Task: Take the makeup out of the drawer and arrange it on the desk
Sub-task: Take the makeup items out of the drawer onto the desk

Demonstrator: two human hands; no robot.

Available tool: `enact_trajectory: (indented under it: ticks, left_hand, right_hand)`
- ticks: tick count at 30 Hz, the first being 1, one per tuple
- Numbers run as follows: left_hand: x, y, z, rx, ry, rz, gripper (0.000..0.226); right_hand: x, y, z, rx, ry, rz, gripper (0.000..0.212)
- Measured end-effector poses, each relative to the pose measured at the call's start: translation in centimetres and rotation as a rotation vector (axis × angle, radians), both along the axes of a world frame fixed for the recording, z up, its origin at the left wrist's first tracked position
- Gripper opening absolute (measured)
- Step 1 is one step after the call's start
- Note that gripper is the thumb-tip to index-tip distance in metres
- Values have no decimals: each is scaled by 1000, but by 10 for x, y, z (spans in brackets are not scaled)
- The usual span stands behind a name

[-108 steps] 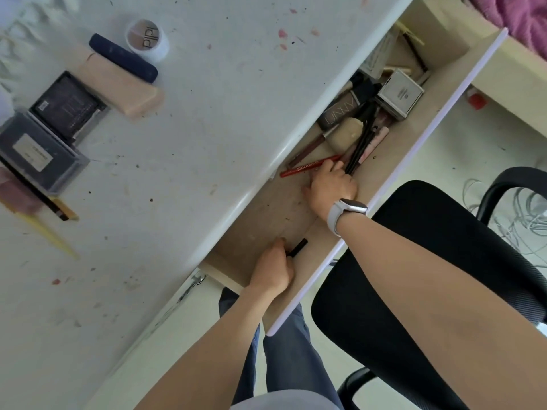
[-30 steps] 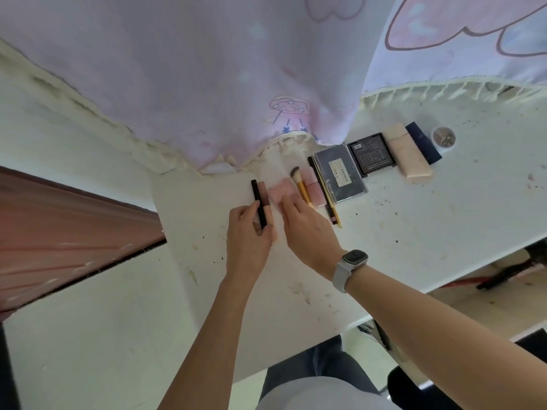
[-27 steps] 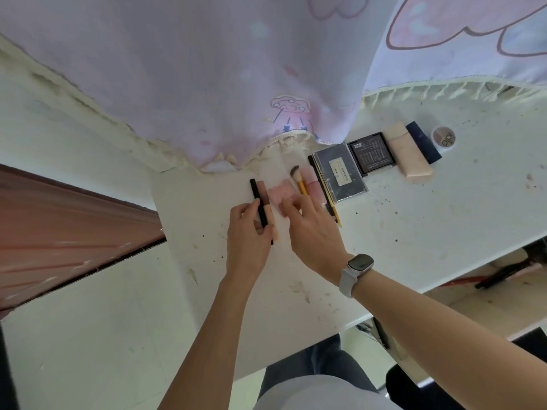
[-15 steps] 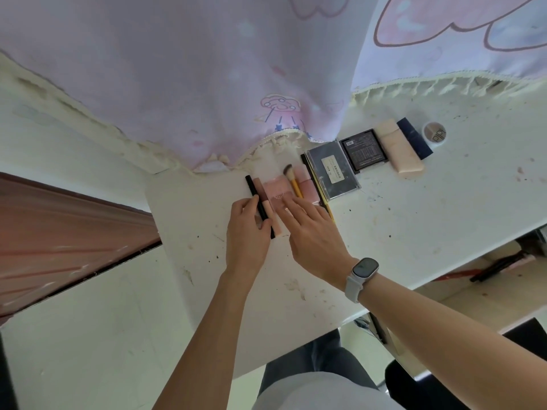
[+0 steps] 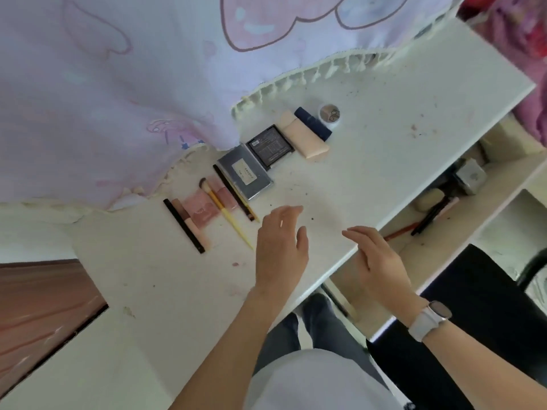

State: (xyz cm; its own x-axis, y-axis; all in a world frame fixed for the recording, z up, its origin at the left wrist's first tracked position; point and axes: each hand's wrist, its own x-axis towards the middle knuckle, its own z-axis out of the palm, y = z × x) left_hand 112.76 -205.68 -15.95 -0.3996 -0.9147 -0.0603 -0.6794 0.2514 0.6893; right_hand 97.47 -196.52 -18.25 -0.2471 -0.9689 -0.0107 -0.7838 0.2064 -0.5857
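Observation:
A row of makeup lies on the white desk: a thin black pencil, a pink tube, a pink case, a yellow-handled brush, a grey palette, a black palette, a beige case, a navy stick and a small round jar. My left hand hovers over the desk, fingers straight, holding nothing. My right hand, with a watch, is over the desk's front edge, empty. The open drawer at the right holds several more items.
A pale purple patterned cloth with a fringed hem hangs over the back of the desk. A black office chair stands to the right, in front of the drawer. A brown surface lies left of the desk.
Both hands have let go of the black pencil and pink tube and drawn back to the right. The pencil now lies at the left end of the row.

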Motion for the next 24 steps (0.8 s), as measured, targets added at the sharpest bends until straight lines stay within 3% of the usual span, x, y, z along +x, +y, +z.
enact_trajectory:
  ticks: [4,9,14,18,24]
  left_hand:
    - [-75,25,-6,48,23,-280,28]
    - [-156,66,-33,158,25,-483,28]
    - [-217,81,-95,305,-181,-434,36]
    - [-251,75,-134,307,-373,-396,36]
    - [-276,69,-159,137,-640,-418,31]
  right_hand:
    - [-69,38,-15,128,-2,-180,32]
    - [-150,59,-40,177,170,-266,33]
    - [-221,56,-77,168,348,-222,31]
    - [-256,38,-100,173,459,-131,25]
    - [-299,-9,-109,468,407,-63,40]
